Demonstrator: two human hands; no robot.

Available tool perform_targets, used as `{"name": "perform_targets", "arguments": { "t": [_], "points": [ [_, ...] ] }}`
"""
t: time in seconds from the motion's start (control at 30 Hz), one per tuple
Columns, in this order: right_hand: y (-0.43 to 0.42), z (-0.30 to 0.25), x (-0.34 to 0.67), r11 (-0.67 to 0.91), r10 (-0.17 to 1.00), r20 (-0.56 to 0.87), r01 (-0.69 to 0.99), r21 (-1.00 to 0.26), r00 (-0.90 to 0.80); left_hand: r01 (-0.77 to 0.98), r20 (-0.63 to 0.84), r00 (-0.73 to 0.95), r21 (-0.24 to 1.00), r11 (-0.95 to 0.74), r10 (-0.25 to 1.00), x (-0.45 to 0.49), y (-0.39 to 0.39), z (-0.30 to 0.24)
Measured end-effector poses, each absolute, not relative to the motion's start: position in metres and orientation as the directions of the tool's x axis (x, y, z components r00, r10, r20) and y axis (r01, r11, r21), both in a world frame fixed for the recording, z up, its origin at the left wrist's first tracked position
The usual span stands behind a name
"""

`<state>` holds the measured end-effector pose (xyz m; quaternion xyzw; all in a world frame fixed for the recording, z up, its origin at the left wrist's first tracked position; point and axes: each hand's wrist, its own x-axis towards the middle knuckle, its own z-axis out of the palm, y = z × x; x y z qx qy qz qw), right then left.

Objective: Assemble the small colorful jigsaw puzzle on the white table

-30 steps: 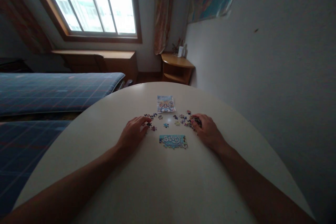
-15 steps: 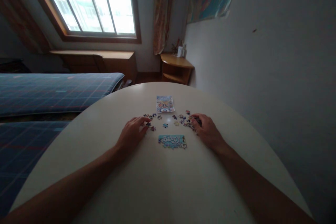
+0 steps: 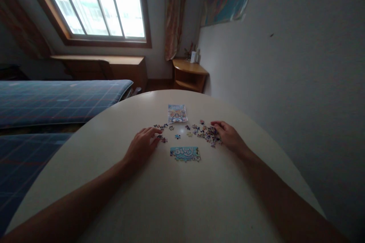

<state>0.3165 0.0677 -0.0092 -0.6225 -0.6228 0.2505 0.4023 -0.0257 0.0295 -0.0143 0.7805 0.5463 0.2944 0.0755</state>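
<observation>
On the white table, a joined strip of jigsaw puzzle (image 3: pixel 186 153) with "Bluey" lettering lies nearest to me. Beyond it is a heap of loose jigsaw pieces (image 3: pixel 209 133). My right hand (image 3: pixel 231 138) rests at the heap's right edge, fingers apart and stretched over it. On the other side, my left hand (image 3: pixel 144 143) is beside a smaller group of puzzle pieces (image 3: pixel 163 139), its thumb and fingers apart around a few of them. One blue piece (image 3: pixel 177 136) lies by itself between the hands. Behind the pieces is a printed picture sheet (image 3: pixel 177 114).
The round white table (image 3: pixel 182 201) has a bed with a plaid mattress (image 3: pixel 62 100) to its left and a wall (image 3: pixel 285 83) to its right. A desk (image 3: pixel 128 59) and a wooden corner shelf (image 3: pixel 190 67) stand beyond, near the window.
My right hand has shifted right and opened off the heap, uncovering more pieces. My left hand stays by its group, fingers barely moved. The view has turned slightly.
</observation>
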Motion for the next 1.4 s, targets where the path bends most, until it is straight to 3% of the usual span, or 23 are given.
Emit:
{"name": "perform_targets", "arguments": {
  "t": [0.13,0.37,0.9,1.1,1.4],
  "points": [
    [0.068,-0.005,0.331,0.119,0.975,0.208,0.606,-0.787,0.078,0.811,0.379,0.238,0.43,-0.397,0.895,-0.025,0.028,-0.013],
    [0.064,-0.01,0.328,0.161,0.961,0.276,0.777,-0.608,0.017,0.816,0.398,0.312,0.353,-0.458,0.863,-0.023,0.023,-0.012],
    [0.06,-0.004,0.323,0.225,0.952,0.299,0.818,-0.529,-0.069,0.78,0.446,0.393,0.301,-0.549,0.804,-0.02,0.018,-0.009],
    [0.058,-0.004,0.321,0.282,0.935,0.326,0.844,-0.457,-0.136,0.754,0.468,0.416,0.302,-0.584,0.779,-0.021,0.02,-0.014],
    [0.063,-0.009,0.324,0.304,0.927,0.342,0.841,-0.447,-0.153,0.7,0.471,0.46,0.329,-0.633,0.753,-0.021,0.023,-0.018]
  ]
}}
